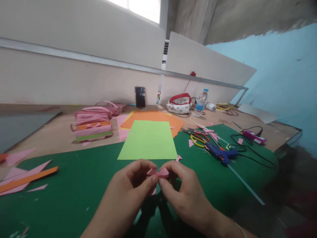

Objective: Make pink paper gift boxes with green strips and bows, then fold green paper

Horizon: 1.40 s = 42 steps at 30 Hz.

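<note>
A small pink paper bow [158, 173] is pinched between both of my hands above the green cutting mat [74, 185]. My left hand [131, 186] grips its left side with thumb and fingertips. My right hand [184, 188] grips its right side the same way. Just beyond the bow lies a light green paper sheet [149, 139] on the mat, overlapping an orange sheet [153, 117].
A blue glue gun [221, 153], scissors with yellow and red handles [198, 138] and a long clear ruler [244, 183] lie to the right. Stacked pink paper pieces [92, 127] sit at the left. A phone [140, 97], pouch [179, 104] and water bottle [201, 103] stand by the wall.
</note>
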Each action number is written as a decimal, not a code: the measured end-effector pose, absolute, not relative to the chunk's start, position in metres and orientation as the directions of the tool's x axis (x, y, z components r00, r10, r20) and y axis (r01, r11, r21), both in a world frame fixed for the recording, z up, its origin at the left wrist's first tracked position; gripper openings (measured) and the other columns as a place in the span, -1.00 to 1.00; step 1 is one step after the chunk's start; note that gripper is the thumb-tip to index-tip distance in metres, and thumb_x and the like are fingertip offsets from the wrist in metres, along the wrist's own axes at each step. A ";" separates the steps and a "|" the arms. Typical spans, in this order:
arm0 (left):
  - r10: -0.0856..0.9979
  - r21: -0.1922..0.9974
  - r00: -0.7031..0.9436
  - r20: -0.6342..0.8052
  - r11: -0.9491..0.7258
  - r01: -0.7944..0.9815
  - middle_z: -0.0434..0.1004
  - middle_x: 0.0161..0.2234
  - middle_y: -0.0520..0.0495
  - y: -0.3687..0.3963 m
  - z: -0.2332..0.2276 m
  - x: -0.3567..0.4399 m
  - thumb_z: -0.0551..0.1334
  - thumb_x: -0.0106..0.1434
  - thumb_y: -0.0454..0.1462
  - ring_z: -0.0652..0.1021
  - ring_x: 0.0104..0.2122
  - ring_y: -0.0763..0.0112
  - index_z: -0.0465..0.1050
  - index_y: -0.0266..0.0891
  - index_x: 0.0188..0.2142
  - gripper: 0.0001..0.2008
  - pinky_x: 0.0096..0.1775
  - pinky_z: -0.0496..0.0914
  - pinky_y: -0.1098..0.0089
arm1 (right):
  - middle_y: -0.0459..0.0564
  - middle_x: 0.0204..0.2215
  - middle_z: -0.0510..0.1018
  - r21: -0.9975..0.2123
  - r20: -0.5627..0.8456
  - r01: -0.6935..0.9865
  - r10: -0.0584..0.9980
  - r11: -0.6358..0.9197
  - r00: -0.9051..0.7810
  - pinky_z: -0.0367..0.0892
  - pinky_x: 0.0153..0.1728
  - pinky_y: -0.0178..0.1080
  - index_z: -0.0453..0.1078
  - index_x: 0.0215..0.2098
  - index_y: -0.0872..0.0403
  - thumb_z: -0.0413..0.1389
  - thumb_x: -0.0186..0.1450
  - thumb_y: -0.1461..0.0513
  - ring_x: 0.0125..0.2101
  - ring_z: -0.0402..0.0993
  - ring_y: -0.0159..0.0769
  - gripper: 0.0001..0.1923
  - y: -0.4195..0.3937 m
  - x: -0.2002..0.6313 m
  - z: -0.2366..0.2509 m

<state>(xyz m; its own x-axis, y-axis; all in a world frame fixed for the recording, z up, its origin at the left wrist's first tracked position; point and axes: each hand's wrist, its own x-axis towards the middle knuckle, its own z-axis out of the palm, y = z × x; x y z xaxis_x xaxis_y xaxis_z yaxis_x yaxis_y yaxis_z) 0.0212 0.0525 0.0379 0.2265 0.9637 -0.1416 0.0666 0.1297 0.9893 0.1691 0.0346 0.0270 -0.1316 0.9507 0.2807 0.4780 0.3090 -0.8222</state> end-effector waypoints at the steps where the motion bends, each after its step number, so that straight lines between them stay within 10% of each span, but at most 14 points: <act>1: 0.969 0.991 0.222 -0.113 0.095 0.090 0.51 -0.49 0.07 0.052 0.039 0.022 0.29 0.05 -0.17 0.44 -0.46 0.47 0.42 -0.20 -0.41 -0.84 -0.42 0.31 0.48 | -0.15 -0.48 0.45 -0.837 0.267 0.460 0.955 0.297 -0.130 0.26 -0.42 -0.38 0.31 -0.41 0.07 0.04 0.20 0.34 -0.46 0.36 -0.43 -0.94 0.034 0.169 0.027; 29: 0.958 0.976 0.196 -0.210 0.217 -0.015 0.44 -0.57 0.12 0.046 0.040 0.028 0.33 -0.01 -0.22 0.38 -0.55 0.56 0.44 -0.23 -0.45 -0.85 -0.50 0.25 0.55 | -0.11 -0.54 0.50 -0.883 0.119 0.425 0.970 0.202 -0.214 0.29 -0.45 -0.38 0.40 -0.42 0.11 0.02 0.26 0.27 -0.50 0.38 -0.43 -0.85 0.036 0.182 0.036; 42: 0.946 0.978 0.258 -0.199 0.175 0.112 0.51 -0.47 0.06 0.051 0.041 0.024 0.27 0.08 -0.18 0.45 -0.45 0.47 0.41 -0.22 -0.37 -0.83 -0.40 0.31 0.48 | -0.15 -0.48 0.54 -0.768 0.349 0.513 0.922 0.383 -0.166 0.27 -0.39 -0.37 0.40 -0.41 0.07 0.04 0.26 0.30 -0.45 0.42 -0.43 -0.87 0.032 0.175 0.032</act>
